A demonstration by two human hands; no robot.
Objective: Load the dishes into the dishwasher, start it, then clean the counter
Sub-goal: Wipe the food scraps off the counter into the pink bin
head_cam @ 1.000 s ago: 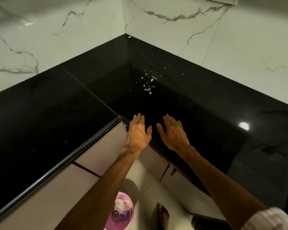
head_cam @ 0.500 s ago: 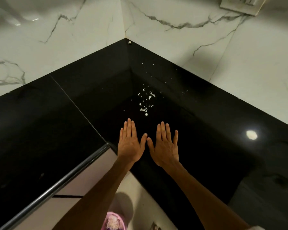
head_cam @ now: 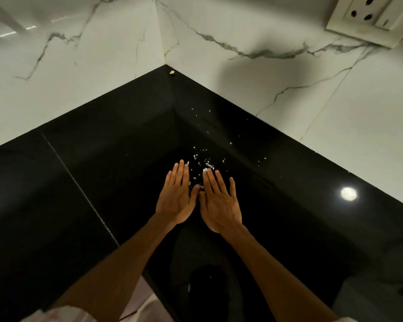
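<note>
At twelve o'clock of the flat, empty left hand (head_cam: 176,201) and right hand (head_cam: 219,204), crumbs (head_cam: 204,162) litter the counter (head_cam: 79,182); cleaning seems barely begun.

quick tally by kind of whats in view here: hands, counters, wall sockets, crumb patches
hands: 2, left hand and right hand, both flat, fingers straight
black counter: 1
wall socket: 1
white crumbs: 1 scattered patch, pieces too small to count
total: 5

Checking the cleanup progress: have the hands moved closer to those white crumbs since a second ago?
Yes. Both the left hand and right hand have advanced toward the counter corner; their fingers now reach the white crumbs.
</note>
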